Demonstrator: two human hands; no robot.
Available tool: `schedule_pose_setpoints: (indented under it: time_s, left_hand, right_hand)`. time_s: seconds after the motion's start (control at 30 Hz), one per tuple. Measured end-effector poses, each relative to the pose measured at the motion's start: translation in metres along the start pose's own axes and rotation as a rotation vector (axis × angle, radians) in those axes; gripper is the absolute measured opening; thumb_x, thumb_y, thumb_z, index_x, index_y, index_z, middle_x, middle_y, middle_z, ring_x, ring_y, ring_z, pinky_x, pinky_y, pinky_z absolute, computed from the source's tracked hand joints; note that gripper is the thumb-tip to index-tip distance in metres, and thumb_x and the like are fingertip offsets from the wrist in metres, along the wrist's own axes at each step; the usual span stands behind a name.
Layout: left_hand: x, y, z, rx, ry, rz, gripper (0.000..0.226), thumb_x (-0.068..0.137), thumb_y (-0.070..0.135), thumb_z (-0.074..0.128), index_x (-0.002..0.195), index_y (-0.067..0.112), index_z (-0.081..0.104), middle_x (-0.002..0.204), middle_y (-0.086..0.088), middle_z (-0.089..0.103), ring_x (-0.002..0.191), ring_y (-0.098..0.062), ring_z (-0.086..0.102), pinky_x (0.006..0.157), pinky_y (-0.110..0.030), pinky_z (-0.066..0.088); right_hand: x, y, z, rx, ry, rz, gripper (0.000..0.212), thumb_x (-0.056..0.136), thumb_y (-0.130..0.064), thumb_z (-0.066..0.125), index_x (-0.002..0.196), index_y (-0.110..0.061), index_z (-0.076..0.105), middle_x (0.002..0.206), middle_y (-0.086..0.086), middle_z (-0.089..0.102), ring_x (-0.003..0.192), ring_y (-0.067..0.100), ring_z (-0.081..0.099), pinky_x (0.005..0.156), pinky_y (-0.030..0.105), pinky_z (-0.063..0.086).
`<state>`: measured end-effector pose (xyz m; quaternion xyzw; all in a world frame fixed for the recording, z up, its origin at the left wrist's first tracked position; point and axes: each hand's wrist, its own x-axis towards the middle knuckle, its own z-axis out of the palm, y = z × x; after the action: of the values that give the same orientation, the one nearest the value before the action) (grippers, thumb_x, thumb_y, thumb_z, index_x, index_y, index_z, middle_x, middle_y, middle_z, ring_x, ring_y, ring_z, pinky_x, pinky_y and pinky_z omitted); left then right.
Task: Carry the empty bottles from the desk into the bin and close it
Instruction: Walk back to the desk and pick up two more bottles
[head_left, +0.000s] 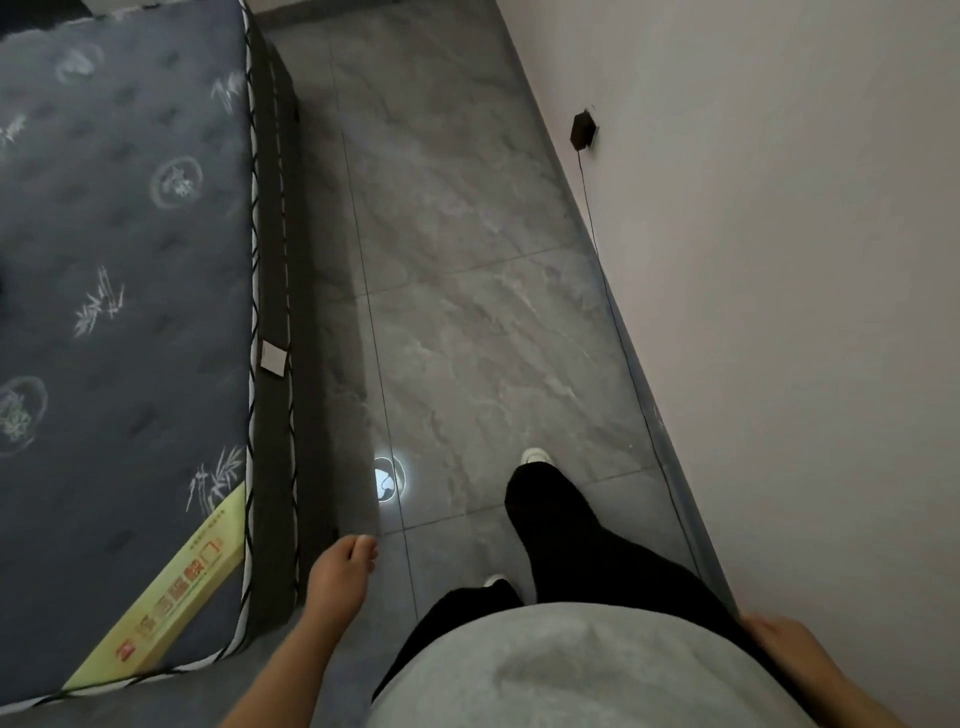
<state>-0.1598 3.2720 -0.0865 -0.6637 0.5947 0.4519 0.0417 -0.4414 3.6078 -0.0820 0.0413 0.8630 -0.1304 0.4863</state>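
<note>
Since no bottles, desk or bin show in the head view, progress can't be judged; looks like a walking leg between stops. Left hand (340, 574) hangs at the side beside the mattress (119, 260), fingers loosely curled, holding nothing. Right hand (779, 642) is low by the wall (779, 260), mostly cut off; can't tell its fingers. Feet are mid-stride on the floor (467, 312).

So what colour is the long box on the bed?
Yellow-green box with red writing, seen in the head view.

Red print on the yellow box (171, 603) is too blurred to read.
</note>
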Motion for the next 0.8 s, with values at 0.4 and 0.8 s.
schedule_pose_setpoints:
  time_s: [0.4, 0.8]
  left_hand:
    - [0.069, 0.124, 0.000, 0.041, 0.020, -0.174, 0.023, 0.093, 0.012, 0.049, 0.085, 0.001, 0.068, 0.078, -0.011, 0.062, 0.068, -0.017, 0.052, 0.060, -0.029, 0.035]
    - [0.233, 0.272, -0.044, 0.080, 0.004, -0.194, 0.027, 0.091, 0.014, 0.050, 0.071, 0.005, 0.066, 0.090, -0.024, 0.069, 0.081, -0.030, 0.057, 0.074, -0.036, 0.041]
  right_hand:
    - [0.113, -0.263, -0.122, 0.246, 0.009, -0.127, 0.025, 0.093, -0.008, 0.046, 0.073, -0.010, 0.061, 0.075, 0.011, 0.063, 0.073, 0.028, 0.060, 0.060, 0.026, 0.046]
    - [0.180, -0.426, -0.150, 0.175, -0.036, -0.047, 0.030, 0.093, -0.005, 0.046, 0.065, -0.005, 0.057, 0.066, 0.014, 0.053, 0.060, 0.023, 0.047, 0.054, 0.027, 0.034]
